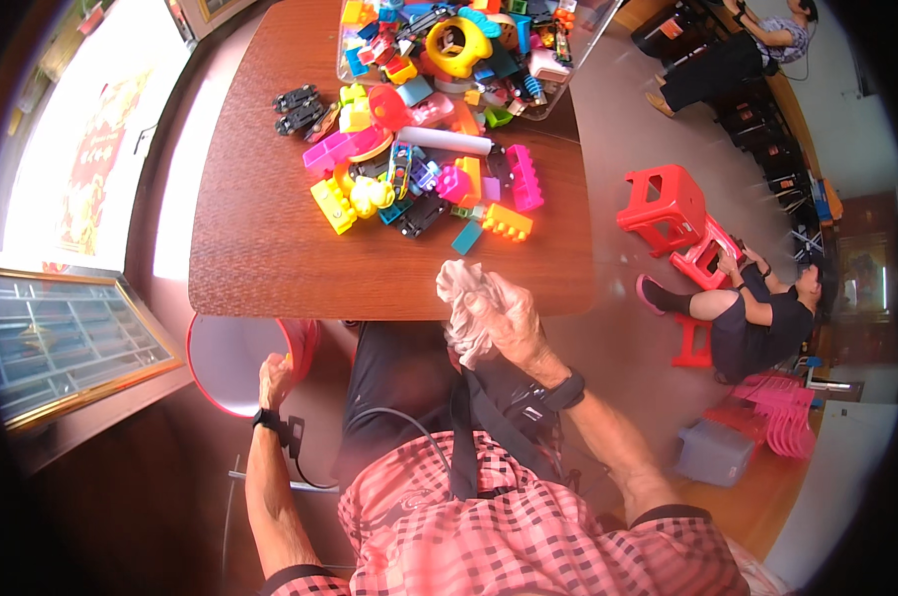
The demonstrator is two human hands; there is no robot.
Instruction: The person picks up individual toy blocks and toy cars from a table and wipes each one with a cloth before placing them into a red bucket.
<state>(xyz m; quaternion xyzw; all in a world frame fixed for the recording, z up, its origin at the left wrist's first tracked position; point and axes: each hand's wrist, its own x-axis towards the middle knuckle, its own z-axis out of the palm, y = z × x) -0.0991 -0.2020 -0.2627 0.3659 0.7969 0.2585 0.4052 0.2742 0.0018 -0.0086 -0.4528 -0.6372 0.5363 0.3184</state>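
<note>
A crumpled pale cloth (465,305) is bunched in my right hand (514,320), just over the table's near edge. My left hand (272,381) is lowered beside the table, at the mouth of a round bin with a red rim (225,365). Its fingers are closed, and a bit of a small yellow piece (289,357) shows at them; most of it is hidden. Beyond the cloth lies a heap of toys, with a yellow building block (333,205), an orange block (507,222), a magenta block (524,177), a teal plate (467,238) and a white tube (444,141).
A clear plastic tub (579,71) full of mixed toys stands at the far side of the wooden table (270,261). Black toy cars (298,110) lie left of the heap. To the right are red stools (661,205), a seated person (754,320) and another person (754,56).
</note>
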